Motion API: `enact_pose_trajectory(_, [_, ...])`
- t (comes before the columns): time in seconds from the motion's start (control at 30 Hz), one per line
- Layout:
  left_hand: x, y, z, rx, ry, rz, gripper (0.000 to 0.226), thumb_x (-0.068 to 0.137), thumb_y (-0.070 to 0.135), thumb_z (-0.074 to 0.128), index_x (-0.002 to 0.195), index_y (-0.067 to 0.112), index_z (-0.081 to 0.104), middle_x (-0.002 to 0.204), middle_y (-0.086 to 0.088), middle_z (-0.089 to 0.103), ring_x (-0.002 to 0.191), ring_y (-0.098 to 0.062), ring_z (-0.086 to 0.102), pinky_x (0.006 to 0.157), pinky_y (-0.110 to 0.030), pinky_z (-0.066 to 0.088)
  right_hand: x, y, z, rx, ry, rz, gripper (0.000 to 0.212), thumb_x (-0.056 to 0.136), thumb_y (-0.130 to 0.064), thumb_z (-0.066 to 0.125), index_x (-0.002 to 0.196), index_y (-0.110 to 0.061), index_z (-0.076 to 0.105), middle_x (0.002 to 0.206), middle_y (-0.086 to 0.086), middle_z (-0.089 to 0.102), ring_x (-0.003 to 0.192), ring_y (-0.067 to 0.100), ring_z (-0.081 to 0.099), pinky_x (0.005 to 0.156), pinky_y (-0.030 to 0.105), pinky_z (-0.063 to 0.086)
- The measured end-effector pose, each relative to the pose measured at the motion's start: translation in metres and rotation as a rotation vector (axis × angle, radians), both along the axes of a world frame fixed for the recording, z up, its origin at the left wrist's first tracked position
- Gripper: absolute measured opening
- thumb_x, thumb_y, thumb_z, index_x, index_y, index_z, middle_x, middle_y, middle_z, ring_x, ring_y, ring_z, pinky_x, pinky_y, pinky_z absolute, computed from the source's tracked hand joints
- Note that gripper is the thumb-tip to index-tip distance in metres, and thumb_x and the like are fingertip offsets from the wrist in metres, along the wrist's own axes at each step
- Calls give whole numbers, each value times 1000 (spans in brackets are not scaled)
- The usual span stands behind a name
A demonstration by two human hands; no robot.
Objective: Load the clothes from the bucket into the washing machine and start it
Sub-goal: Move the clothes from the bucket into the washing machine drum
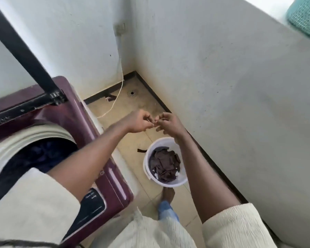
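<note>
A white bucket (pixel 146 170) stands on the tiled floor to the right of the machine, holding crumpled dark brown and grey clothes (pixel 165 164). The maroon top-load washing machine (pixel 70 115) fills the left side, its black lid (pixel 20 49) raised. Dark blue clothes (pixel 39 154) lie in its drum. My left hand (pixel 138 122) and my right hand (pixel 168 125) are held together in the air above the bucket. Their fingers are curled and the fingertips meet. I see nothing clearly between them.
A white wall (pixel 231 86) runs close along the right. A white cord (pixel 119 90) hangs from a wall socket (pixel 120 28) to the floor near a drain (pixel 132 93). A small dark scrap (pixel 141 150) lies beside the bucket. My bare foot (pixel 167 194) is just below it.
</note>
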State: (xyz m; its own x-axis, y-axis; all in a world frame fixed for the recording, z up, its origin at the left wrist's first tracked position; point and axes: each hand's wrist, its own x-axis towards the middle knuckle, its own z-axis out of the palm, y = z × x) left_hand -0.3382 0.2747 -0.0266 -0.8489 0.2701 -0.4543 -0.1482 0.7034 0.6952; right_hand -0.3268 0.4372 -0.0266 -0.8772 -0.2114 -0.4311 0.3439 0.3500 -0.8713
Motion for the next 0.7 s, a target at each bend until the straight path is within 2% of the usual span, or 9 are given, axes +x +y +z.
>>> enact_pose_trajectory(0.1, [-8, 63, -50, -96, -128, -124, 15, 85, 13, 62, 97, 10, 70, 86, -4, 67, 79, -21, 61, 77, -33, 51, 8, 62, -56, 24, -162, -135, 9, 91, 3, 53, 86, -3, 56, 71, 10, 59, 40, -2, 54, 40, 14, 39])
enact_pose_trajectory(0.17, [-11, 90, -90, -175, -184, -137, 16, 83, 15, 61, 95, 13, 71, 78, 2, 62, 84, -23, 62, 75, -30, 47, 15, 99, -99, 73, -284, -188, 17, 92, -2, 53, 78, -8, 59, 69, 8, 61, 42, 5, 54, 42, 17, 39])
enact_pose_trajectory(0.37, [7, 121, -182, -262, -427, -26, 23, 83, 17, 60, 104, 17, 69, 114, 1, 68, 109, -20, 61, 94, -30, 47, 20, 168, -173, 105, -487, -325, 23, 92, -4, 56, 70, -11, 56, 73, 11, 61, 55, 13, 52, 36, 8, 36])
enact_pose_trajectory(0.43, [7, 128, -213, -239, -470, 54, 40, 83, 20, 64, 122, 18, 60, 121, -3, 63, 113, -22, 59, 95, -29, 45, 8, 182, -199, 100, -495, -358, 12, 91, -6, 58, 80, -4, 63, 78, 13, 64, 59, 16, 55, 38, 8, 38])
enact_pose_trajectory(0.5, [6, 134, -254, -224, -502, 120, 64, 81, 26, 69, 139, 20, 41, 120, -5, 61, 113, -24, 59, 95, -30, 44, -4, 190, -241, 106, -501, -360, 12, 90, -8, 59, 92, 1, 67, 82, 12, 67, 62, 18, 58, 42, 9, 40])
enact_pose_trajectory(0.57, [1, 139, -300, -222, -531, 162, 76, 80, 32, 72, 143, 20, 33, 116, -4, 63, 114, -23, 58, 93, -29, 43, -12, 192, -290, 124, -510, -339, 14, 88, -11, 62, 95, 0, 68, 83, 8, 67, 70, 18, 61, 53, 15, 42])
enact_pose_trajectory(0.63, [-4, 144, -364, -201, -575, 238, 72, 74, 36, 78, 135, 23, 43, 112, 1, 64, 111, -19, 58, 91, -27, 42, -17, 189, -358, 128, -545, -302, 17, 87, -14, 66, 101, -3, 68, 84, 2, 64, 79, 16, 59, 63, 21, 43])
enact_pose_trajectory(0.67, [-6, 145, -399, -169, -590, 278, 58, 69, 36, 81, 118, 24, 53, 108, 5, 66, 107, -17, 61, 89, -26, 44, -19, 186, -394, 127, -564, -281, 21, 87, -16, 68, 105, -5, 66, 89, 1, 63, 83, 15, 58, 66, 21, 43])
enact_pose_trajectory(0.7, [-8, 146, -437, -147, -592, 310, 56, 63, 38, 84, 112, 19, 63, 105, 6, 69, 103, -17, 64, 88, -27, 47, -20, 183, -431, 131, -580, -264, 26, 86, -17, 70, 109, -6, 65, 95, 1, 63, 87, 15, 57, 67, 20, 43])
